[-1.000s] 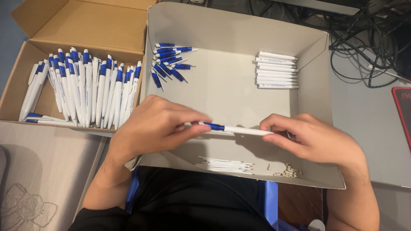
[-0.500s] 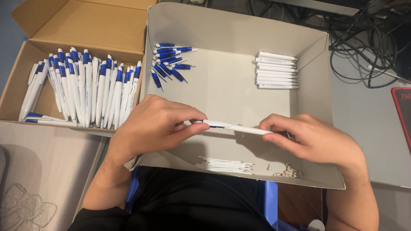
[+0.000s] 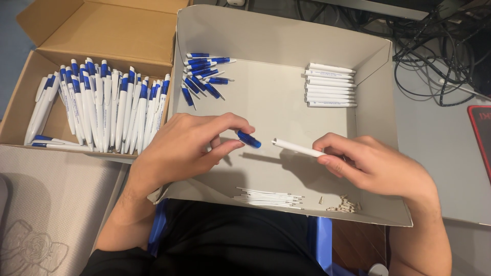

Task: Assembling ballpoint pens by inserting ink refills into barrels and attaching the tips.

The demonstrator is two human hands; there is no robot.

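My left hand pinches a blue pen end piece between thumb and fingers, over the grey box. A short gap to the right, my right hand grips a white pen barrel, its open end towards the blue piece. Both hands hover above the box floor. Inside the box lie a heap of blue end pieces at the back left, a stack of white barrels at the back right, thin white refills and small springs along the near edge.
A brown cardboard box at the left holds several whole blue and white pens. Black cables lie on the grey table at the right. A dark device with a red edge sits at the far right. A patterned cloth is at the lower left.
The pen was held whole between both hands. Now it has come apart: the blue end is in my left hand, the white barrel in my right, a gap between them.
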